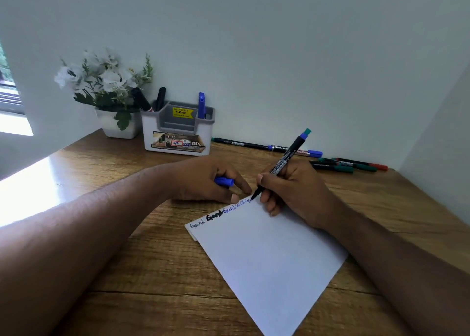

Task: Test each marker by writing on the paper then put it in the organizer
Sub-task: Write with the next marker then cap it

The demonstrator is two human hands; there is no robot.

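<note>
Right hand (290, 188) grips a black marker (282, 163), tip touching the upper edge of the paper (267, 254) beside earlier scribbles. Left hand (206, 180) rests on the wooden desk (157, 264), fingers curled round a blue cap (223, 181). Behind stands the organizer (178, 132), three markers upright in it; loose markers (346, 165) lie to its right by the wall.

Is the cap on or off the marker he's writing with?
Off. The marker in the right hand shows its bare tip on the paper, while the left hand holds the blue cap.
</note>
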